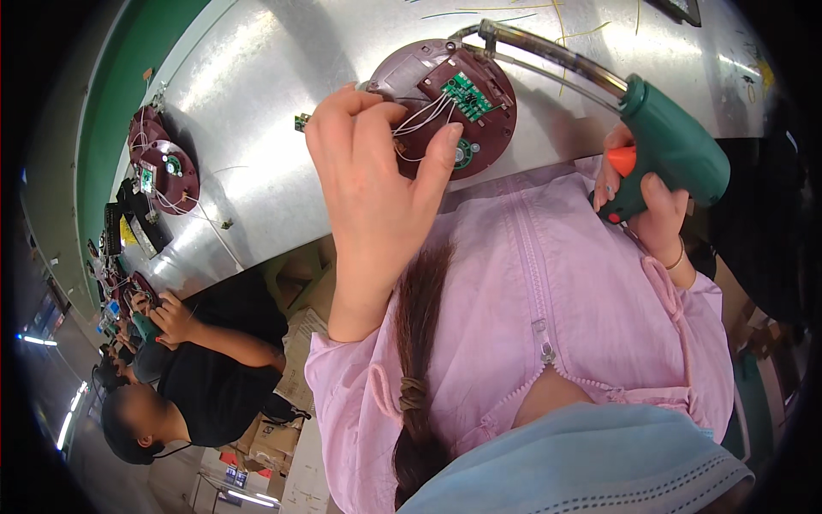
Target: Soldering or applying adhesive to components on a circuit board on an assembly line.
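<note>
A round maroon plastic housing [402, 73] lies on the metal bench in front of me. It carries a green circuit board [469, 96], and several white wires [419, 117] run from the board toward my left fingers. My left hand [372, 176] grips the housing at its left side, thumb across its face and fingers curled; what lies under the fingers is hidden. My right hand [661, 210] is wrapped round a green soldering gun [685, 150] with an orange trigger. The gun's long metal barrel reaches left, its tip over the housing's far edge.
Another maroon housing with wires [175, 176] lies at the left on the metal bench [257, 68]. Loose thin wires [514, 10] are scattered along the far side. Beyond the left end, a co-worker in black [227, 343] handles a similar green tool. Cardboard boxes [274, 441] stand below.
</note>
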`<state>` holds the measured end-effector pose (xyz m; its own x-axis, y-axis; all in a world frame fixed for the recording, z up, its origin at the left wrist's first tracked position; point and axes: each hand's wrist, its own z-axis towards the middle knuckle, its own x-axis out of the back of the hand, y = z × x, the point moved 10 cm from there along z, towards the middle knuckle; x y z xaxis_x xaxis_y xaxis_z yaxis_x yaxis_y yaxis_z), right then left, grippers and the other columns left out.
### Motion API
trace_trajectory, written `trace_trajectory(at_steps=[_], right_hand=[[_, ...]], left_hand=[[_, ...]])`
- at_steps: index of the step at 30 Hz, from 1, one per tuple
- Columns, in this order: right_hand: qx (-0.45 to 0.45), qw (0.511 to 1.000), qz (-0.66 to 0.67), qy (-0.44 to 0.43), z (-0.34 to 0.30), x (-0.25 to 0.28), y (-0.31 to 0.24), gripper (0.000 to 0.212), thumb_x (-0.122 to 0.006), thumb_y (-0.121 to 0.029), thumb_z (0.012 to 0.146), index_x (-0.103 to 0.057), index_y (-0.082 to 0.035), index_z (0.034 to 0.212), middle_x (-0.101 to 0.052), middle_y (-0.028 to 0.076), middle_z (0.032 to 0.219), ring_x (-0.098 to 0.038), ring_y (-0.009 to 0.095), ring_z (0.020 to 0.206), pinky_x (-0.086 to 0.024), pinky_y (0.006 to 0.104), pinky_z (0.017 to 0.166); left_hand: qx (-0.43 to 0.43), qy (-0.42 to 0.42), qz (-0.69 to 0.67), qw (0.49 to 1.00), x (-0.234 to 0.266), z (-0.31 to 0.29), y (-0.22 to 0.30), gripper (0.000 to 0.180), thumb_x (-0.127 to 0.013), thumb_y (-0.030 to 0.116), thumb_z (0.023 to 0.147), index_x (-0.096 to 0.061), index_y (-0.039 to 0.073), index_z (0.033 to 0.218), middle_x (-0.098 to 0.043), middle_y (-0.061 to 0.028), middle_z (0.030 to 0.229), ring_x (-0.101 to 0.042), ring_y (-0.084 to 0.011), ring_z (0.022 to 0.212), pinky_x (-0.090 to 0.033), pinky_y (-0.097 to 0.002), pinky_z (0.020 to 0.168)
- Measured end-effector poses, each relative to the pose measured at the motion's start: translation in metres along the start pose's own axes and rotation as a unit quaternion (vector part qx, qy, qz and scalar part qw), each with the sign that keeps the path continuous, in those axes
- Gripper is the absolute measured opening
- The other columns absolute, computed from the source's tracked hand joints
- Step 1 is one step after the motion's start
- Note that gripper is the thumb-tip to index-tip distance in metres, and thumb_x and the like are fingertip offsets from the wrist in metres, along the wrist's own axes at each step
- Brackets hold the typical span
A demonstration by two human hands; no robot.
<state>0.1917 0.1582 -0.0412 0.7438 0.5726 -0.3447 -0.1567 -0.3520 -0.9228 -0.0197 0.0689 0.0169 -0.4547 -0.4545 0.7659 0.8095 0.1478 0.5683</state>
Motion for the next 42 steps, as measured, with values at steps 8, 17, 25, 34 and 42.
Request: trace_trajectory(at_steps=[8, 17, 25, 34, 42], right_hand=[[0.033, 0.994, 0.106, -0.016, 0.023, -0.009, 0.001, 0.043, -0.046, -0.022, 0.088, -0.044, 0.008, 0.118, -0.051, 0.018, 0.104, -0.051, 0.015, 0.062, -0.056, 0.0432, 0.069], [-0.007, 0.981, 0.176, -0.082, 0.060, -0.065, -0.005, 0.047, -0.040, -0.035, 0.093, -0.041, 0.003, 0.121, -0.047, 0.011, 0.095, -0.047, 0.008, 0.058, -0.042, 0.0489, 0.097], [0.023, 0.979, 0.165, -0.121, 0.086, -0.087, -0.004, 0.044, -0.040, -0.035, 0.093, -0.043, 0.003, 0.115, -0.050, 0.013, 0.099, -0.050, 0.011, 0.062, -0.035, 0.0509, 0.102], [-0.001, 0.995, 0.075, -0.062, 0.077, -0.074, -0.007, 0.043, -0.046, -0.028, 0.090, -0.045, 0.008, 0.114, -0.051, 0.015, 0.103, -0.054, 0.016, 0.069, -0.048, 0.0444, 0.088], [-0.035, 0.977, -0.187, -0.096, 0.022, -0.026, -0.005, 0.048, -0.052, -0.030, 0.089, -0.043, 0.006, 0.120, -0.053, 0.011, 0.095, -0.052, 0.015, 0.071, -0.048, 0.0309, 0.065]], left_hand=[[0.015, 0.030, 0.021, 0.999, -0.017, -0.002, 0.002, 0.040, -0.073, 0.024, 0.072, -0.060, -0.007, 0.095, -0.050, -0.0153, 0.100, -0.042, -0.0343, 0.102, -0.033, -0.0431, 0.089], [0.030, 0.123, -0.084, 0.988, -0.027, 0.003, -0.006, 0.019, -0.070, 0.008, 0.072, -0.063, 0.002, 0.088, -0.054, -0.0080, 0.093, -0.048, -0.0266, 0.094, -0.034, -0.0380, 0.085], [-0.022, 0.116, -0.023, 0.993, -0.021, 0.007, 0.001, 0.015, -0.067, 0.001, 0.070, -0.063, 0.004, 0.084, -0.054, -0.0069, 0.091, -0.049, -0.0255, 0.091, -0.035, -0.0360, 0.082], [0.071, 0.099, -0.175, 0.977, -0.021, 0.004, -0.027, 0.007, -0.062, 0.000, 0.070, -0.058, -0.001, 0.076, -0.052, -0.0152, 0.093, -0.052, -0.0266, 0.085, -0.043, -0.0327, 0.071], [0.091, 0.059, -0.149, 0.983, -0.023, 0.010, -0.028, 0.005, -0.058, -0.002, 0.070, -0.054, -0.003, 0.072, -0.051, -0.0173, 0.094, -0.052, -0.0275, 0.085, -0.044, -0.0333, 0.070]])
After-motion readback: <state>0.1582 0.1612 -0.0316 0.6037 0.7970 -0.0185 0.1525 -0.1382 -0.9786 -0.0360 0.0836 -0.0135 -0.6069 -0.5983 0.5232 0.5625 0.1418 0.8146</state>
